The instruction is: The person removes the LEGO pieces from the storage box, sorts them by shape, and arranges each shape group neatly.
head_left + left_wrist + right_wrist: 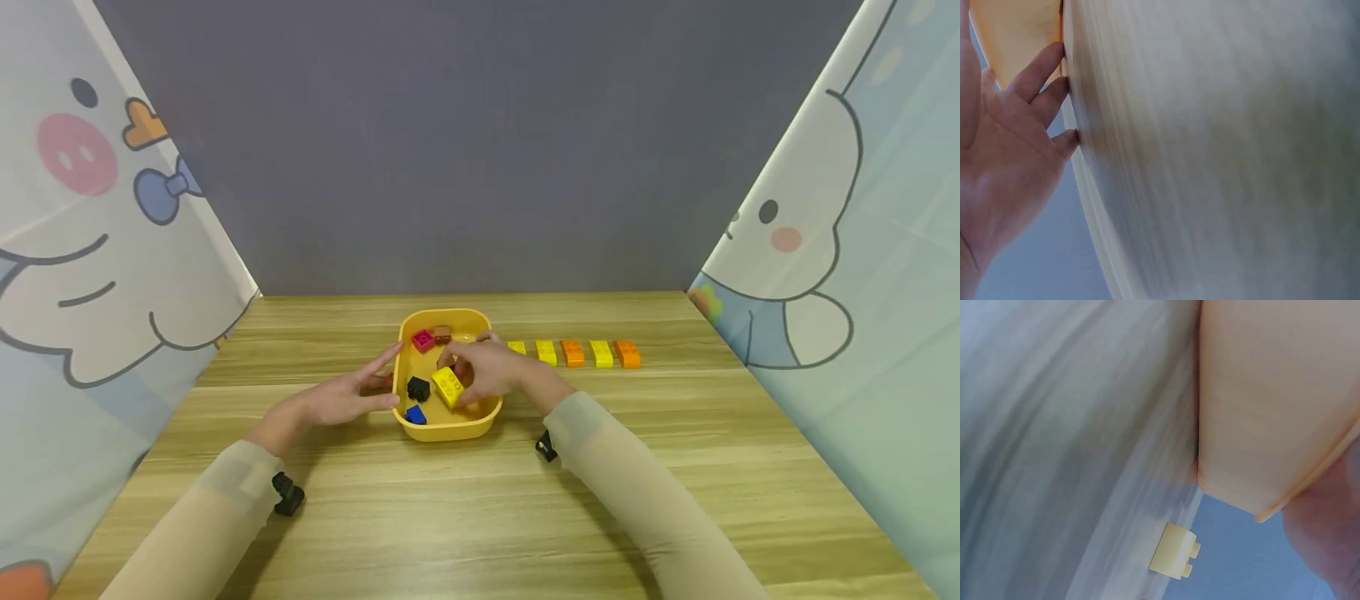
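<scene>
Head cam: our R hand (486,368) pinches a yellow rect. plastic brick (448,387), yellow rounded plastic tub (444,433) beneath, our L hand (343,400) touching tub's side w/ outstretched fingers.

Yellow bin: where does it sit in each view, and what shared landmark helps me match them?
Head: yellow bin just below centre, slightly left.
Left wrist: yellow bin at top left, cut off by the upper edge.
Right wrist: yellow bin at upper right, partly cut off.
Shared landmark: the wooden table.

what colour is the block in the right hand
The block in the right hand is yellow; it shows best in the head view.
</scene>
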Motion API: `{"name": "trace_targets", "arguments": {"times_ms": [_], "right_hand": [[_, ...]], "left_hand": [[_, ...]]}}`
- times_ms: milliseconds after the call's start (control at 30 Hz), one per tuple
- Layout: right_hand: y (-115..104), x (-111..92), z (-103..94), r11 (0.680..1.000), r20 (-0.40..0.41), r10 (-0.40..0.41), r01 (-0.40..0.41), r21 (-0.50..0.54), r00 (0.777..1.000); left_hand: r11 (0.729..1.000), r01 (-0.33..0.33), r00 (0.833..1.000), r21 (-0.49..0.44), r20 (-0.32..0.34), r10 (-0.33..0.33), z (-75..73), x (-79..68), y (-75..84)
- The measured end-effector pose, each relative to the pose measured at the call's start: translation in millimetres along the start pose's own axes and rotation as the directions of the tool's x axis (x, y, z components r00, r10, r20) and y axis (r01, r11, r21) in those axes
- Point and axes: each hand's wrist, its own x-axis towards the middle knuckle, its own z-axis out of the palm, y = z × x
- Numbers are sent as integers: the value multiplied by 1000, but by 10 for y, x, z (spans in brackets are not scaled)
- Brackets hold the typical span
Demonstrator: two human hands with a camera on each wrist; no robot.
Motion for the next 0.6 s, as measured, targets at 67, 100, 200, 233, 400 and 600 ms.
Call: {"name": "trace_targets", "arguments": {"times_ms": [67, 100, 200, 233, 400, 600], "right_hand": [[-1, -20, -18, 998, -33, -22, 24, 56, 999], [0, -33, -31, 996, -54, -34, 39, 83, 998], [14, -112, -87, 978, -126, -64, 87, 190, 990], [26, -147, -110, 967, -152, -70, 105, 231, 986], [123, -385, -263, 868, -262, -52, 173, 466, 964], [342, -695, -449, 814, -355, 3, 204, 544, 935]], "left_hand": [[1000, -5, 1000, -2, 1, 5, -3, -8, 0], [1000, -6, 1000, -4, 1, 6, -5, -11, -2], [1000, -4, 1000, -15, 4, 4, -3, -12, -7], [1000, -5, 1000, -17, 5, 5, -3, -11, -11], [1000, -10, 1000, -14, 5, 11, -1, -8, -21], [1000, -15, 1000, -24, 4, 15, -1, -10, -5]]}}
